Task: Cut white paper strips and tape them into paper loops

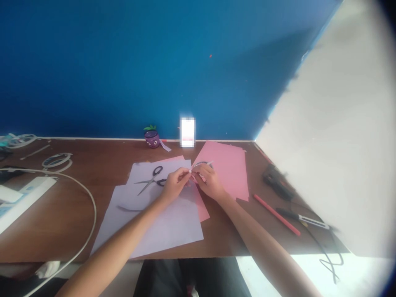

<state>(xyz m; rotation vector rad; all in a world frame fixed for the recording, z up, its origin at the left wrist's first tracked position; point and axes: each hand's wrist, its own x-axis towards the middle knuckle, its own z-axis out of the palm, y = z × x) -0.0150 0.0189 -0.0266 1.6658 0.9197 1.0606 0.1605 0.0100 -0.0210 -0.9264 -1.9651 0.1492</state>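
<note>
Fingertips of my left hand (177,184) and my right hand (211,180) meet above the sheets, both pinching a small whitish piece (190,170) that looks like a paper strip; its shape is mostly hidden. Scissors (150,180) with black handles lie spread beside my left hand on the white paper (167,231). A curled strip of paper (128,209) is also on it. Pink paper (227,169) lies beyond and right of my right hand, and a roll of tape (204,163) appears partly hidden behind that hand.
A purple pot (152,139) and a bright phone (187,132) stand against the blue wall. To the right are a red stick (276,214), a utility knife (303,218) and a black corded tool (277,181). A power strip (26,200) and cable (93,206) occupy the left.
</note>
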